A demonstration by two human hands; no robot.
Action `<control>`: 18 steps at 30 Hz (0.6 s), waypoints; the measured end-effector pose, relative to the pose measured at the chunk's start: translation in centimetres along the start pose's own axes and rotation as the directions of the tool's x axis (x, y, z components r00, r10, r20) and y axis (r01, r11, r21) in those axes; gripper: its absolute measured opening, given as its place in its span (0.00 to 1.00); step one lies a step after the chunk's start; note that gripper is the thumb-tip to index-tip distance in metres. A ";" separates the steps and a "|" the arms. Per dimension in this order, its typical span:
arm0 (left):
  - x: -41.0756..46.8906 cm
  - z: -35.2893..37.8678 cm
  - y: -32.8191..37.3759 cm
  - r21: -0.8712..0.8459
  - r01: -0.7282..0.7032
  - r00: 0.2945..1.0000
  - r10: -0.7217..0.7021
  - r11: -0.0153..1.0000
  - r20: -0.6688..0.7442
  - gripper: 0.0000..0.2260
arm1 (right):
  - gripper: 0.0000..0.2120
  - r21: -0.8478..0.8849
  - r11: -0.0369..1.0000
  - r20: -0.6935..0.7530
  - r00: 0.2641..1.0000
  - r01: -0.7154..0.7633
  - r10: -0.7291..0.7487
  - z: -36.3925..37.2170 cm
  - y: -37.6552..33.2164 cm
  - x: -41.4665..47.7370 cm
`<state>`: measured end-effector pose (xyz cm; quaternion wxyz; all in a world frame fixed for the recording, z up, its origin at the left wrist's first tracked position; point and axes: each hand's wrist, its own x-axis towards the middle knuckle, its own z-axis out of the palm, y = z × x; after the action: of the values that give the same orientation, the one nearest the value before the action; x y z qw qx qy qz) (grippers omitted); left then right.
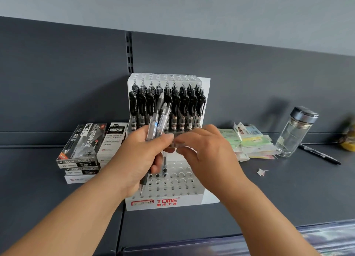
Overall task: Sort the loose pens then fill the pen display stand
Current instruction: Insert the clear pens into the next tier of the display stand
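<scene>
A white pen display stand (192,198) marked TOME stands on the dark shelf. Its upper tiers are packed with black pens (180,105); the lower front holes are mostly open. My left hand (140,159) grips a bunch of clear-barrelled pens (158,121) upright in front of the stand, their tips hanging below my fist. My right hand (207,154) meets the left at the bunch, its fingertips pinching one of the pens near the middle. One pen stands in a lower hole just behind my hands.
Stacked pen boxes (82,146) lie left of the stand. To the right lie sticky-note packs (251,142), a glass bottle (295,132), a loose black pen (318,154) and a paper scrap (261,172). A yellow object sits at the far right edge.
</scene>
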<state>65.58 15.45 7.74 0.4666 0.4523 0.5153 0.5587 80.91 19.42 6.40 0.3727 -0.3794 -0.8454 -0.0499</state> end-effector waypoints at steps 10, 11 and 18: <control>-0.2 -0.9 0.0 -0.157 0.097 0.994 -0.102 0.983 -0.025 0.04 | 0.08 0.590 0.706 0.142 0.911 -0.392 0.388 0.1 -0.3 0.7; -0.2 -1.0 -0.1 -0.164 0.092 0.995 -0.097 0.982 -0.026 0.03 | 0.08 0.607 0.691 0.140 0.909 -0.391 0.392 0.4 -0.4 0.7; -0.4 -1.6 -0.7 -0.114 0.013 0.998 -0.020 0.993 -0.056 0.05 | 0.05 0.628 0.675 0.089 0.897 -0.387 0.432 2.0 -0.2 0.9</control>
<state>64.12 14.81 6.94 0.4812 0.4047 0.4997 0.5958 79.22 20.58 5.54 0.5072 -0.4097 -0.6926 0.3085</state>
